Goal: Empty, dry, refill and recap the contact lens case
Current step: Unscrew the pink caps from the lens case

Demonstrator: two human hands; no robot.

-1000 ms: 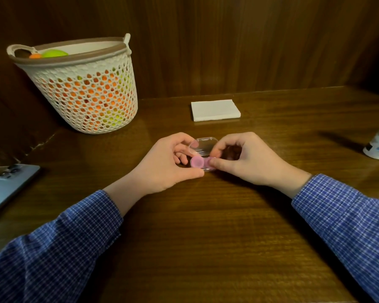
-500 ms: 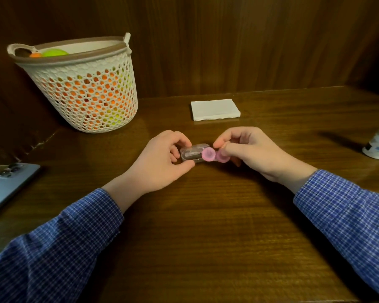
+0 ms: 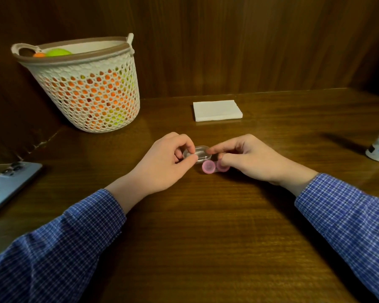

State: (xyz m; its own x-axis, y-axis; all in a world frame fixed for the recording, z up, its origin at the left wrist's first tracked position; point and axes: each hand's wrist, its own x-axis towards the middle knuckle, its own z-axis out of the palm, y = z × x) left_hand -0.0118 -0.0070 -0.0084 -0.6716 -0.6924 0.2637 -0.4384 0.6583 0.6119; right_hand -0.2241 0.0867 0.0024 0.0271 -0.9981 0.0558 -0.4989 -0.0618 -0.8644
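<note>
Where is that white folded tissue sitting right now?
In the head view the white folded tissue lies flat on the table near the back wall, right of the basket and beyond the two hands, touching neither.

A domestic setting, likely a home desk nook, is suggested. A dark wooden worktop is enclosed by wood-panelled walls at the back and left. Beyond and left of the fingers, a white woven basket holding orange and green balls is seen. A folded white tissue lies beyond them, a smartphone far left.
</note>
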